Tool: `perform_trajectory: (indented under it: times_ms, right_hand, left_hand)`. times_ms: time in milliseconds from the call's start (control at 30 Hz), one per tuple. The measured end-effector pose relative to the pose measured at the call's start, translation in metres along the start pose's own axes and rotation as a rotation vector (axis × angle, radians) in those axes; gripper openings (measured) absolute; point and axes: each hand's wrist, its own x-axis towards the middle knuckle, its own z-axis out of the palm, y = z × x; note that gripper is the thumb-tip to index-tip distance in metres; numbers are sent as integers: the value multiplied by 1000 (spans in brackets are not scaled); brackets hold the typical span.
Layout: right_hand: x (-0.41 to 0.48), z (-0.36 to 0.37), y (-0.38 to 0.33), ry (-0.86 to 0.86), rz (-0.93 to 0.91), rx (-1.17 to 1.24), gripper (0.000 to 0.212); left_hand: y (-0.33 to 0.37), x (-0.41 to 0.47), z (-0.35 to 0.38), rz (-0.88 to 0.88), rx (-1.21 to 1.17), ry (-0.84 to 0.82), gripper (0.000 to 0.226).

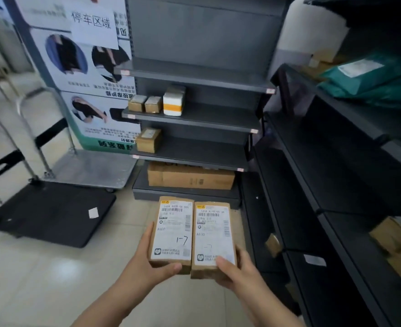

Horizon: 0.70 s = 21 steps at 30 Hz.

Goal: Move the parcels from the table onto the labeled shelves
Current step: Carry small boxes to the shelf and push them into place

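Left hand point(147, 263) gripping parcel labelled A600 point(173, 232), handwritten 1-7, right hand point(237, 270) gripping parcel labelled A130 point(215, 237), side by side, grey shelves point(194, 119) ahead

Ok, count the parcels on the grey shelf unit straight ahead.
5: two small brown boxes and a white box on one shelf, one brown box below, a large carton at the bottom. Others may be hidden.

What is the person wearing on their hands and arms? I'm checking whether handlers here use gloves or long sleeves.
Nothing that shows. The left hand and right hand are bare: no gloves, and no rings are visible. The left forearm and right forearm are uncovered down to the picture's lower edge, with no sleeve, cuff, watch or wristband in view.
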Motion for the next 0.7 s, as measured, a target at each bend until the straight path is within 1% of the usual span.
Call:
perform_trajectory:
  times_ms: [67, 167, 300, 433, 567, 700]
  right_hand:
    - [29, 21, -11, 34, -7, 48, 61]
    - [63, 52, -29, 40, 6, 124, 53]
    - [99, 84, -50, 59, -28, 137, 50]
    - [128, 97, -64, 55, -18, 145, 51]
    - [165, 102, -78, 38, -21, 150, 53]
    - [210, 104, -92, 19, -19, 151, 49]
  left_hand:
    - [11, 30, -23, 24, 11, 1, 104]
    - [32, 70, -55, 63, 23, 15, 97]
    - [51, 112, -88, 106, 8, 8, 89]
    - [54, 140, -107, 78, -13, -9, 91]
    - [51, 172, -120, 33, -9, -1, 104]
    - [50, 214, -124, 23, 2, 75, 94]
